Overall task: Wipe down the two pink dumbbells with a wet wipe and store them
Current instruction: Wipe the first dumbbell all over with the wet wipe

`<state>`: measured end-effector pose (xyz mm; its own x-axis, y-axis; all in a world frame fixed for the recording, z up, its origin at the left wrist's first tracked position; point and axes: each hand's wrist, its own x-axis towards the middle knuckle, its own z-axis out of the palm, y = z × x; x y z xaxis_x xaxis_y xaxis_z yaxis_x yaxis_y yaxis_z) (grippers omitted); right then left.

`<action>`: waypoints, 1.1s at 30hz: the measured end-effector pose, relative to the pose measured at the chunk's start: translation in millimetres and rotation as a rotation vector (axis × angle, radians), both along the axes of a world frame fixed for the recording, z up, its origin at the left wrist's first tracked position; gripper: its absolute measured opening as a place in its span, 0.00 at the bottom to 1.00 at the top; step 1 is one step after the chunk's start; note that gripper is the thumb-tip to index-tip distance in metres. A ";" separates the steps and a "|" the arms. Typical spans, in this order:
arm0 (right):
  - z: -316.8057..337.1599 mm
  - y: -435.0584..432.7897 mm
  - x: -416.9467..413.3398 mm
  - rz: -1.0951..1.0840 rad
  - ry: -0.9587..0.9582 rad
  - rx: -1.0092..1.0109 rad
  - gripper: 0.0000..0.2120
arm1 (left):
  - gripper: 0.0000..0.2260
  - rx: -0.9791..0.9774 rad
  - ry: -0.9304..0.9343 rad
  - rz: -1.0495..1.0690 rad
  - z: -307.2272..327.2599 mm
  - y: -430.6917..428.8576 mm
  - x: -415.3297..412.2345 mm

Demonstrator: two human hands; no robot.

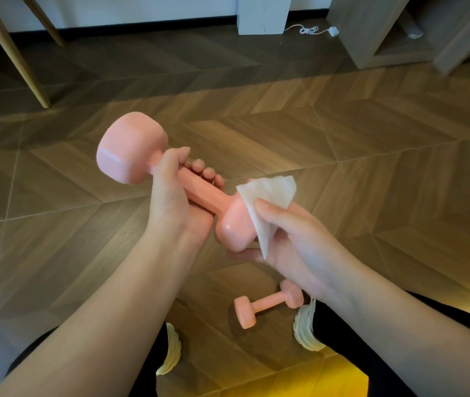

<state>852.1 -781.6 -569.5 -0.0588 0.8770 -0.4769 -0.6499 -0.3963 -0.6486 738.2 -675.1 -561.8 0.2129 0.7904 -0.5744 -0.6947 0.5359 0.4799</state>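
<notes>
**Wiping dumbbell one, its twin waits on the floor**

So here's where we are: our left hand (170, 193) has its fingers wrapped shut around the handle of the pink dumbbell (176, 181), held up over the floor (342, 156) with one head tilted far-left and the other near-right. Our right hand (294, 247) pinches the wet wipe (268, 202) closed between thumb and fingers, pressed against that near head.

The second dumbbell (268, 303) lies on the floor between our shoes, near the right one.

Handling-wise, it looks solid and smooth, probably heavy for its size and a bit slick once damp (so the narrow handle seems the safest grip). The wipe is limp and thin, so it'll bunch.

The wipe and palm hide the underside of the near head, and we can't spot an obvious storage place.
</notes>
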 end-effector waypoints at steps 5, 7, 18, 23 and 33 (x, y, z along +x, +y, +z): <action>3.6 4.8 -4.6 0.108 -0.106 -0.020 0.26 | 0.16 0.001 0.027 0.068 3.7 3.3 -6.5; 7.0 7.8 -8.2 0.175 -0.078 -0.065 0.28 | 0.15 0.040 0.044 0.061 5.0 3.5 -8.9; 4.2 14.3 -11.1 0.126 -0.166 -0.022 0.22 | 0.14 -0.019 0.057 0.063 4.6 6.8 -10.5; 7.8 16.8 -10.5 0.139 -0.129 -0.063 0.21 | 0.15 -0.028 0.030 0.049 4.3 7.7 -11.4; 2.1 14.5 -20.5 0.089 -0.317 -0.037 0.21 | 0.14 -0.038 0.033 0.072 0.2 6.1 -9.6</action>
<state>831.7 -767.1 -567.5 0.0218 0.8567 -0.5154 -0.3794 -0.4699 -0.7971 728.6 -668.9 -561.6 0.1373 0.7804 -0.6100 -0.7162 0.5036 0.4831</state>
